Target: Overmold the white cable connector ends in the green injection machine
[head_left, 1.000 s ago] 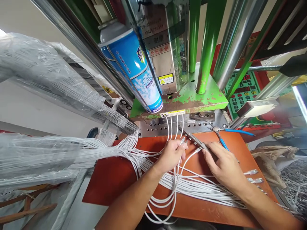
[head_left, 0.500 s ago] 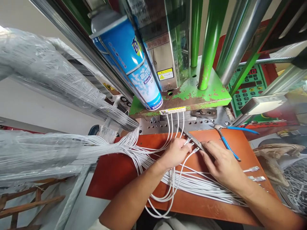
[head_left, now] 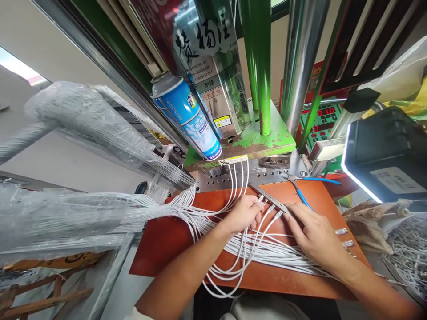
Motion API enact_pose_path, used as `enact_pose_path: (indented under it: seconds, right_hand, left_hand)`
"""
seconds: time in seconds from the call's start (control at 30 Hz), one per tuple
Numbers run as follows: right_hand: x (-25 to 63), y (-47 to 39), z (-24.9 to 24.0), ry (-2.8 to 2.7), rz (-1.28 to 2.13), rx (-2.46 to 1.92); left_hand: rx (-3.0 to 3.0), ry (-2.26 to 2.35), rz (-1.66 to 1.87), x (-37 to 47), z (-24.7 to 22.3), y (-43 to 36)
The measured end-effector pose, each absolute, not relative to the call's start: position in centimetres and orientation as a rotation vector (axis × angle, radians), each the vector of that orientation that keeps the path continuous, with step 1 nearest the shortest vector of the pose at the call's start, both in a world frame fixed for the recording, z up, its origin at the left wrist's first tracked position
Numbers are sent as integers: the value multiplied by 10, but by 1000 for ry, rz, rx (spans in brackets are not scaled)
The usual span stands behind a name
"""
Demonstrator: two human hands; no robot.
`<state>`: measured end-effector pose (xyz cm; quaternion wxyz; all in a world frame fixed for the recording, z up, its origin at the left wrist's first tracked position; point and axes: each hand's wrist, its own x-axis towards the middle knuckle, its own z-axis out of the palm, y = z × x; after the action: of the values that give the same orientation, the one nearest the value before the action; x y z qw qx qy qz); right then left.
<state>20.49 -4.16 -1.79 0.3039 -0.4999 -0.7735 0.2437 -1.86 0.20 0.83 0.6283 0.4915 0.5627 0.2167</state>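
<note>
My left hand (head_left: 246, 211) pinches a white cable by its clear plug at the edge of a narrow metal bar (head_left: 267, 196). Two more white cables (head_left: 265, 220) run from plugs seated along that bar, to the right of my left fingers. My right hand (head_left: 312, 229) grips the bar's near right end between thumb and fingers. The bar is slanted above the orange-brown work board (head_left: 170, 242). Under both hands a thick bundle of white cables (head_left: 267, 255) lies across the board. My left fingertips partly hide the plug they hold.
Behind stands a green press (head_left: 267, 144) with a blue spray can (head_left: 200, 129) on its plate and cables entering below. Blue-handled pliers (head_left: 302, 191) lie at the board's back right. A black lamp (head_left: 387, 155) is at right; plastic-wrapped cables (head_left: 66, 218) hang at left.
My left hand has shifted along the bar, and a second cable's plug now shows seated, free of my fingers. The right hand keeps its hold. The view has turned, bringing in the lamp.
</note>
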Motion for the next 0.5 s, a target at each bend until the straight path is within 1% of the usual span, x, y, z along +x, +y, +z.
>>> enact_pose_path:
  seconds: [0.27,0.43,0.5]
  right_hand:
    - [205,-41,-23,-2119,580,-1207]
    - [205,-40,-22,-2060,567,-1241]
    - [205,-39,-21,-2006,566,-1280]
  left_hand:
    - [1081,1378,621,-1,6,1]
    - [1138,1350,517,-13,8,8]
    - [1181,1379,542,-23,11,10]
